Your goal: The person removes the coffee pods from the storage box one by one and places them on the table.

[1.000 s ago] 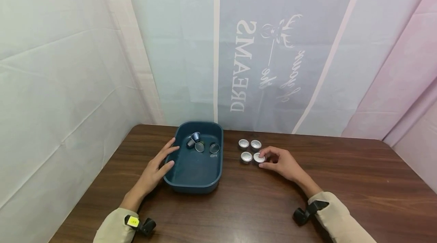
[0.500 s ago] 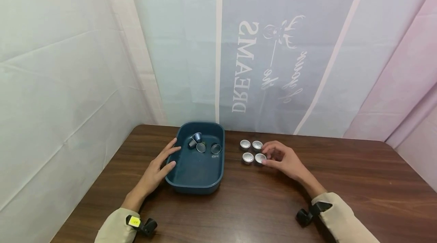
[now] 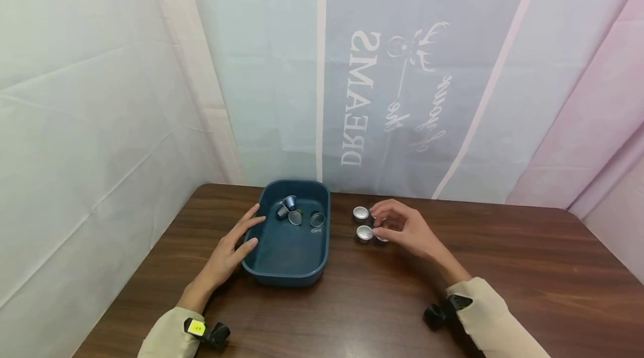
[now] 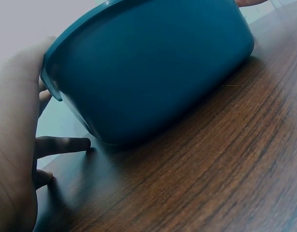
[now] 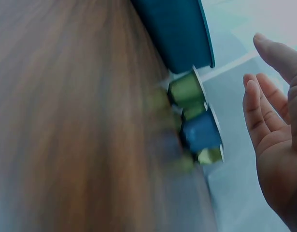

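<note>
My left hand [image 3: 228, 249] rests along the left side of a dark teal plastic bin [image 3: 287, 256], its fingers spread and the thumb at the rim. In the left wrist view some fingers [image 4: 66, 144] reach down beside the bin wall. My right hand [image 3: 410, 229] hovers over several coffee capsules grouped on the table, thumb and fingers apart with nothing between them. Their silver lids face up, such as the front left capsule [image 3: 364, 233] and the back left capsule [image 3: 360, 213]; the hand partly covers the right ones. From the right wrist, a blue capsule [image 5: 202, 131] and a green capsule [image 5: 187, 91] show.
Inside the bin, several loose capsules [image 3: 294, 217] lie toward the far end. The brown wood table [image 3: 352, 313] ends at a hanging cloth backdrop [image 3: 271, 95] with mirrored lettering. More cloth hangs on both sides.
My right hand has let go of the front right capsule, lifted, and shifted left over the group. The left hand and bin stay in place.
</note>
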The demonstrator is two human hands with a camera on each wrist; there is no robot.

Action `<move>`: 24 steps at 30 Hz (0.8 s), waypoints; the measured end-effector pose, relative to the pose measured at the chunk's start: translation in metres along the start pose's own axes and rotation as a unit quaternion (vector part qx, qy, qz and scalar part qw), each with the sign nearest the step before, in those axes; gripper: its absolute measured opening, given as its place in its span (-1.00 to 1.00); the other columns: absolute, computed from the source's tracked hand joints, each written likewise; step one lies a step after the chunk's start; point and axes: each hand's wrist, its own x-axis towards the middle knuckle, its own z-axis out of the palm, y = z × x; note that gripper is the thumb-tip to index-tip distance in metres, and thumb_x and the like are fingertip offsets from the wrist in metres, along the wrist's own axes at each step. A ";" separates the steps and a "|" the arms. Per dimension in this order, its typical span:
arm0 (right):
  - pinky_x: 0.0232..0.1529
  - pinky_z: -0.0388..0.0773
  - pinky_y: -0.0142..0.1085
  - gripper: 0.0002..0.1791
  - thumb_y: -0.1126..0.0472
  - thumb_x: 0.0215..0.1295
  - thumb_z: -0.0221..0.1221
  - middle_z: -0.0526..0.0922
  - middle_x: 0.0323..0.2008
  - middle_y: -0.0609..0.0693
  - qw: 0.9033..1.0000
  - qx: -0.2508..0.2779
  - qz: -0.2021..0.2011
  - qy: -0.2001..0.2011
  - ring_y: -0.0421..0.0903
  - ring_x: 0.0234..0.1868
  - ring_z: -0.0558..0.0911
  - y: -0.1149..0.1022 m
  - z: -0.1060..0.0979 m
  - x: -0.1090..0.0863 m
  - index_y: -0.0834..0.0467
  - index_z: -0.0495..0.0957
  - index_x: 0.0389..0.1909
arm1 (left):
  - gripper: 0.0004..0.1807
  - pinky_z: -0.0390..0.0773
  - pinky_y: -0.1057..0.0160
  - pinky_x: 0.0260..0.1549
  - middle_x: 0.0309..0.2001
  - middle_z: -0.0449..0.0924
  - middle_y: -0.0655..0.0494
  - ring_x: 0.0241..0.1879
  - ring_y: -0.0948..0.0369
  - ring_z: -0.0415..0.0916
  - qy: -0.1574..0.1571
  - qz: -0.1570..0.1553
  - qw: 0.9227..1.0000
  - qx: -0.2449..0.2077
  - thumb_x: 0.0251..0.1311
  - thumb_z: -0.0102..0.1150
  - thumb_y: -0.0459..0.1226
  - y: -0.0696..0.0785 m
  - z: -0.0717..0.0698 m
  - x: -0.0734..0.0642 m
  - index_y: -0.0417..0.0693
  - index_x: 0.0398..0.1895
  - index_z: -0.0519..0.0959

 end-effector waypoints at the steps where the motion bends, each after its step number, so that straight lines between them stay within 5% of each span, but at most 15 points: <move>1: -0.30 0.58 -0.22 -0.67 0.57 0.00 0.33 0.50 -0.06 0.39 1.000 0.001 0.000 -0.003 0.27 -0.23 0.55 -0.002 0.001 0.002 0.30 0.55 -0.18 | -0.51 0.08 -0.36 0.16 0.49 -0.04 0.07 0.44 0.01 -0.06 -0.001 -0.002 1.000 -0.001 0.37 -0.02 -0.31 0.000 0.000 0.000 -0.06 0.36 0.31; 15: -0.35 0.59 -0.14 -0.68 0.42 0.06 0.36 0.58 -0.11 0.19 0.995 -0.044 -0.041 -0.083 0.14 -0.27 0.59 -0.019 0.026 0.042 0.17 0.57 -0.15 | -0.51 0.06 -0.34 0.19 0.49 -0.04 0.08 0.44 0.04 -0.07 0.000 -0.001 1.000 0.000 0.37 -0.02 -0.30 0.001 0.000 0.002 -0.13 0.35 0.31; 24: -0.35 0.58 -0.12 -0.66 0.41 0.03 0.39 0.60 -0.22 0.20 0.991 -0.057 -0.042 -0.112 0.18 -0.28 0.60 -0.014 0.042 0.069 0.32 0.58 -0.13 | -0.51 0.07 -0.34 0.18 0.49 -0.04 0.04 0.44 0.05 -0.07 0.001 -0.001 1.000 -0.003 0.37 -0.02 -0.32 0.003 0.000 0.000 -0.10 0.36 0.32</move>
